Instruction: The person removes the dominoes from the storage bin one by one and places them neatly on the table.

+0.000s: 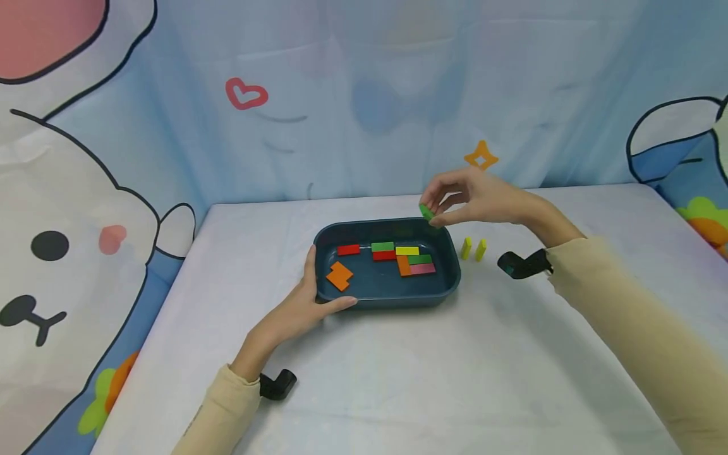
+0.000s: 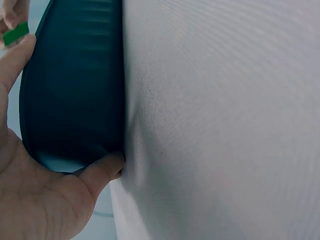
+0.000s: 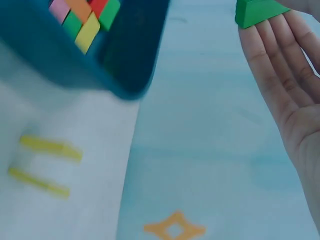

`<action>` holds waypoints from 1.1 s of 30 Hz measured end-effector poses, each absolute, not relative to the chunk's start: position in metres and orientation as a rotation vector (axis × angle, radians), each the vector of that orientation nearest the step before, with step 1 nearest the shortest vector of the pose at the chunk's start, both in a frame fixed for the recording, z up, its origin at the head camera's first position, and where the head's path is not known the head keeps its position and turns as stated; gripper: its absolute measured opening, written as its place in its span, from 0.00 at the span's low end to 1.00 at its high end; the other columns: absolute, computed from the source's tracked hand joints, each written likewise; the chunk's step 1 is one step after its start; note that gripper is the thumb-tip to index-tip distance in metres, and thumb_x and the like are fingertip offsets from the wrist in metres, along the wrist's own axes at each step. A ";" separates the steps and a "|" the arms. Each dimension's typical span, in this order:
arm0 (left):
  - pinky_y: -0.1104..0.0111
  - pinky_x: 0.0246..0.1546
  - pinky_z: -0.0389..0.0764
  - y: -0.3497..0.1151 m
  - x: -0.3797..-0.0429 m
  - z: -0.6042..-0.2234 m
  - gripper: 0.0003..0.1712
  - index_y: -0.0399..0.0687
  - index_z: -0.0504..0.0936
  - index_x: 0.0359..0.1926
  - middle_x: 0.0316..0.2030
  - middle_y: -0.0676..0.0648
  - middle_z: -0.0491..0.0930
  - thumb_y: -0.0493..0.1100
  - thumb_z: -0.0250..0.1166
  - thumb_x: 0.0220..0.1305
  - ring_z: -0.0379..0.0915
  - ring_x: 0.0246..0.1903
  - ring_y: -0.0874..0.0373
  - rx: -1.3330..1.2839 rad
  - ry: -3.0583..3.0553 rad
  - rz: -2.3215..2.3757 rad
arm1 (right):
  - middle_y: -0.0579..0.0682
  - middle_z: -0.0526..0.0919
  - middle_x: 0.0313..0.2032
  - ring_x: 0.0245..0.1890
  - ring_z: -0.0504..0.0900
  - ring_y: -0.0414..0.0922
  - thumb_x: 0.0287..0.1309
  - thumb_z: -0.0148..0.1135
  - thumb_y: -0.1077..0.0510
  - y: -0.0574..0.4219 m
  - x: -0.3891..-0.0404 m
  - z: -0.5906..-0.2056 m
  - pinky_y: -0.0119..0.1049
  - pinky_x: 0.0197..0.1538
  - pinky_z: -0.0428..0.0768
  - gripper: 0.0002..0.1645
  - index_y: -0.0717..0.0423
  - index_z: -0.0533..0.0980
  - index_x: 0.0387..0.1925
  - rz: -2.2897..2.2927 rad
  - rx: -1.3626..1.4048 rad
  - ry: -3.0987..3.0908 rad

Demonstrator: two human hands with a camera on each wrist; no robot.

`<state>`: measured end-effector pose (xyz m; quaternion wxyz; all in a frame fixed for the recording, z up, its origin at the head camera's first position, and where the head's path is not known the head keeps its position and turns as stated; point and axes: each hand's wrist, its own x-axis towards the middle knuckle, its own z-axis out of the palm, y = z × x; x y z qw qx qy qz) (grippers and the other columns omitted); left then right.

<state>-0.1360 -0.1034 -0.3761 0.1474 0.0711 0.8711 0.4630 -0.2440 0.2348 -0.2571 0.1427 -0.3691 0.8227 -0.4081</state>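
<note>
A dark blue-green tray (image 1: 387, 304) stands on the table, with the left hand (image 1: 309, 294) holding its left end. The left thumb and fingers spread around the tray's wall (image 2: 75, 90). Above the tray's far right corner, the right hand (image 1: 469, 197) pinches a green block (image 1: 426, 212) between thumb and fingertips. Seen from the right wrist, this block (image 3: 260, 12) has a slanted side. On the tray floor lie a red block (image 1: 348, 250) by itself, orange pieces (image 1: 339, 276) side by side, and a cluster including a yellow block (image 1: 407, 251) and a pink block (image 1: 423, 269).
Two yellow blocks (image 1: 474, 249) stand apart on the white cloth (image 1: 398, 379), just right of the tray. A blue printed curtain (image 1: 364, 126) hangs behind the table. Each wrist wears a black camera mount (image 1: 523, 264).
</note>
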 end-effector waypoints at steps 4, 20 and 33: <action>0.45 0.73 0.50 -0.103 -0.135 -0.376 0.72 0.81 0.14 0.69 0.78 0.55 0.30 0.75 0.67 0.48 0.36 0.77 0.53 0.191 2.499 1.331 | 0.53 0.79 0.43 0.44 0.84 0.46 0.56 0.68 0.66 0.266 -0.237 -0.258 0.36 0.47 0.84 0.18 0.64 0.76 0.49 -1.282 -0.958 2.387; 0.45 0.74 0.47 -0.112 -0.136 -0.377 0.71 0.80 0.15 0.69 0.77 0.56 0.27 0.74 0.67 0.49 0.32 0.77 0.54 0.207 2.494 1.343 | 0.49 0.80 0.42 0.44 0.84 0.39 0.55 0.69 0.67 0.347 -0.224 -0.303 0.29 0.45 0.83 0.18 0.66 0.74 0.47 -1.413 -0.699 2.569; 0.45 0.74 0.47 -0.110 -0.137 -0.376 0.72 0.78 0.16 0.71 0.77 0.56 0.28 0.73 0.68 0.50 0.33 0.77 0.54 0.203 2.496 1.348 | 0.48 0.81 0.41 0.43 0.83 0.40 0.54 0.70 0.64 0.357 -0.230 -0.334 0.27 0.45 0.82 0.19 0.65 0.75 0.46 -1.420 -0.574 2.564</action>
